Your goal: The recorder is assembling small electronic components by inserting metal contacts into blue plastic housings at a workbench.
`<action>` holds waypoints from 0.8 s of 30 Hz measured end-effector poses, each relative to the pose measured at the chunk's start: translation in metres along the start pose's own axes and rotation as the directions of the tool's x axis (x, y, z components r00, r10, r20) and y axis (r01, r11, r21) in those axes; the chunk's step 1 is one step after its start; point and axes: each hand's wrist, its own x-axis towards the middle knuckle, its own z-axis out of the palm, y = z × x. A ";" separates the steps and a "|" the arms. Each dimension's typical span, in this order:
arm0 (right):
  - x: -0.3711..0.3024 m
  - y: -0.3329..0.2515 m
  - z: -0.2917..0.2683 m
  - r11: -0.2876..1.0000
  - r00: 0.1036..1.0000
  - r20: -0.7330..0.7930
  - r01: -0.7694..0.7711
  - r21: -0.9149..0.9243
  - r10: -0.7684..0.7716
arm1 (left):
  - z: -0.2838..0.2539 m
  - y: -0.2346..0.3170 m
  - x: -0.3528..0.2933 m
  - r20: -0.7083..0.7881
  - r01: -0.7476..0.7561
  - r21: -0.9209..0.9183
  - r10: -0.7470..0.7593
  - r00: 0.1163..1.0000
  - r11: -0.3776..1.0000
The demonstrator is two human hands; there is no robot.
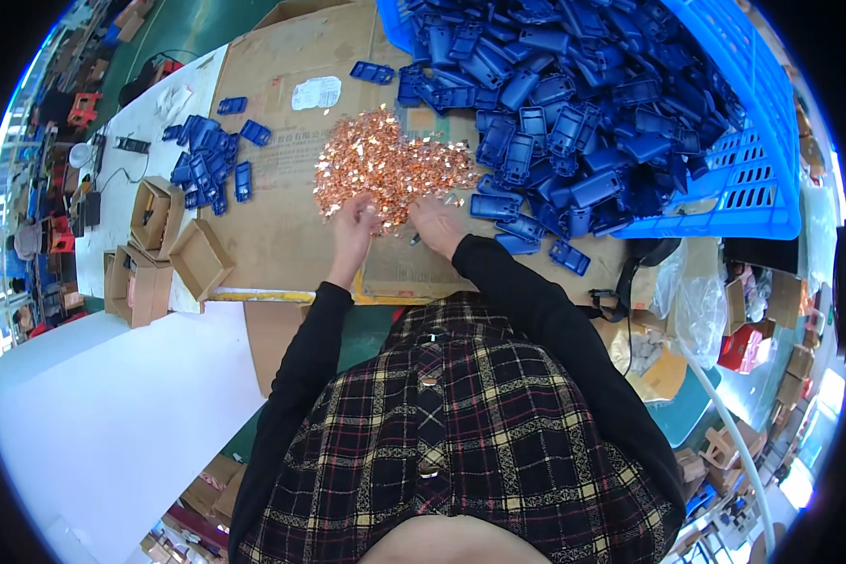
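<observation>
A heap of small shiny copper-coloured metal pieces (371,155) lies on a cardboard sheet (282,197). My left hand (352,226) is at the heap's near left edge, its fingers drawn together; whatever is between them is too small to name. At the near right edge my right hand (434,224) has its fingers curled into the pieces, and I cannot make out what they grip. Beside the right hand, blue plastic housings (555,141) spill from a tipped blue crate (757,211). A smaller group of blue housings (207,164) sits to the left of the heap.
Small open cardboard boxes (202,260) stand at the table's near left edge. A pale label (317,92) lies beyond the heap. A black strap (620,291) and clear plastic bags (700,305) are at the right. Left of the table is a white panel (122,414).
</observation>
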 end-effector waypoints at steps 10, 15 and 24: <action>-0.013 0.008 -0.003 0.977 0.986 -0.063 -0.144 0.156 0.155 | 0.054 0.014 -0.018 0.019 -0.024 0.045 0.023 1.000 0.999; -0.076 0.022 -0.037 0.962 0.969 -0.039 -0.236 0.139 0.244 | 0.083 0.023 -0.001 0.096 -0.262 0.328 0.243 0.965 0.908; -0.096 0.039 -0.024 0.958 0.961 0.004 -0.275 0.082 0.276 | 0.164 0.035 0.016 0.472 -0.605 0.715 0.396 0.787 0.350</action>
